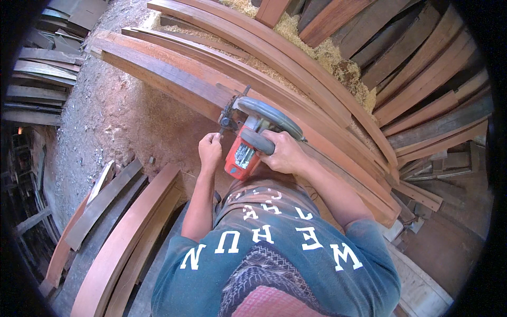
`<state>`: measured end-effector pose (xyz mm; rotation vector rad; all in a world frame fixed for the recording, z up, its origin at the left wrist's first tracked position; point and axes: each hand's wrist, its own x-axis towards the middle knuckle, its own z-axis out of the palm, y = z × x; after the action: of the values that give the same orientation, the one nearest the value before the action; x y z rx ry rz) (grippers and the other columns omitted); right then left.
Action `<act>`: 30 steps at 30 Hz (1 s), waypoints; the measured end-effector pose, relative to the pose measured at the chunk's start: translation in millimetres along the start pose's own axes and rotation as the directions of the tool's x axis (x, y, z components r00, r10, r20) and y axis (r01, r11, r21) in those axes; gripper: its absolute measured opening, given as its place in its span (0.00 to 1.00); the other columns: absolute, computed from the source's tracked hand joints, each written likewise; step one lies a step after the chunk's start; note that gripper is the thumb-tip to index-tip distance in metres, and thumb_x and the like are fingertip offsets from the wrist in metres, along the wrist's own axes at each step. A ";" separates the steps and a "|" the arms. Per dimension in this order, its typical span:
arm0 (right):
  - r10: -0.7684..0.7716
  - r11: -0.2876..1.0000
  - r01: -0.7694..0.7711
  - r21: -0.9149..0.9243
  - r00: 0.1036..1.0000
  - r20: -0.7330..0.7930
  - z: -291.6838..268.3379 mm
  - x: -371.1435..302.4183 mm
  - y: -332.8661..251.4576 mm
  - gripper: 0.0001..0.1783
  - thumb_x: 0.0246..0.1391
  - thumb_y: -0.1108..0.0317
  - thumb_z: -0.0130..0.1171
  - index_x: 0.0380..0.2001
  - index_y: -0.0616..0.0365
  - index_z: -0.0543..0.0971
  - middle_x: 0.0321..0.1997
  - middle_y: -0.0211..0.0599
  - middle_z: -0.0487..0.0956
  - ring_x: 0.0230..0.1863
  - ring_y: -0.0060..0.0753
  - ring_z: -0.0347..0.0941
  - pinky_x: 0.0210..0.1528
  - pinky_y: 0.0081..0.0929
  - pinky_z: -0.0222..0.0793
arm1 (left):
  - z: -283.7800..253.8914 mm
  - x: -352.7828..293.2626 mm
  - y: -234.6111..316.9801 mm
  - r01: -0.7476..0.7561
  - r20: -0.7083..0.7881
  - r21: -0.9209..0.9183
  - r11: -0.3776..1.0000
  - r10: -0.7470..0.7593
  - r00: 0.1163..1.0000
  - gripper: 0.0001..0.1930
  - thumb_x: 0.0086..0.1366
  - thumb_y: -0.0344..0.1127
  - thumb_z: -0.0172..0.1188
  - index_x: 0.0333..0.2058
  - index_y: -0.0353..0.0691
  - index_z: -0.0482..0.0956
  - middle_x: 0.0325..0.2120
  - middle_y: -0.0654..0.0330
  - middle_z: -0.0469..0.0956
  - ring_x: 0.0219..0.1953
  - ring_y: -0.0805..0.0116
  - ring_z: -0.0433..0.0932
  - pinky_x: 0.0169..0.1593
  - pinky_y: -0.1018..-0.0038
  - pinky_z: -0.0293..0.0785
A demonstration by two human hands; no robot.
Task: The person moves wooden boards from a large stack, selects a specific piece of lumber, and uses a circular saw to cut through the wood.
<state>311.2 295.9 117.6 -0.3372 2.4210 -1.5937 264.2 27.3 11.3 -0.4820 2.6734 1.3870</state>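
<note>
A circular saw with a red motor housing and a grey blade guard rests on a long reddish timber beam in front of me. My right hand is wrapped round its dark handle. Just left of the saw, my left hand is closed, thumb and fingertips pinched together close to the metal fittings at the saw's front left. Whatever sits between those fingertips is too small to make out. The blade is hidden behind the guard and the wood.
Curved timber boards lie beyond the beam, with wood shavings among them. More curved pieces are stacked at the far right. Several boards stand near left. Dusty ground stretches along the left, with a wood pile past it.
</note>
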 end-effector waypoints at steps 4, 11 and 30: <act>-0.008 1.000 0.008 0.002 1.000 -0.014 2.8 0.6 2.2 0.21 0.46 0.68 0.65 0.46 0.59 0.81 0.37 0.61 0.82 0.43 0.64 0.80 0.47 0.48 0.75 | 1.4 2.9 -4.2 -0.043 -0.021 -0.018 0.999 0.043 0.999 0.13 0.71 0.37 0.57 0.37 0.33 0.86 0.29 0.55 0.84 0.34 0.68 0.80 0.44 0.68 0.74; -0.031 1.000 0.031 -0.003 0.999 -0.029 4.7 0.8 6.1 0.19 0.47 0.68 0.65 0.45 0.59 0.80 0.37 0.61 0.82 0.42 0.64 0.80 0.46 0.48 0.75 | 5.0 5.7 -11.0 -0.022 -0.018 -0.019 1.000 0.021 1.000 0.13 0.71 0.37 0.57 0.37 0.33 0.86 0.30 0.55 0.85 0.35 0.68 0.81 0.44 0.69 0.74; -0.051 0.998 0.051 0.020 0.999 -0.009 8.3 0.6 12.0 0.18 0.47 0.66 0.65 0.43 0.60 0.81 0.37 0.59 0.83 0.42 0.64 0.80 0.47 0.50 0.75 | 6.3 8.0 -20.2 -0.084 -0.049 -0.009 0.996 0.083 0.995 0.13 0.71 0.37 0.57 0.37 0.33 0.86 0.25 0.61 0.82 0.29 0.74 0.77 0.37 0.72 0.72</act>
<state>312.4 293.1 103.3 -0.3924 2.4192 -1.6430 262.7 19.6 -9.9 -0.4149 2.7559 1.4304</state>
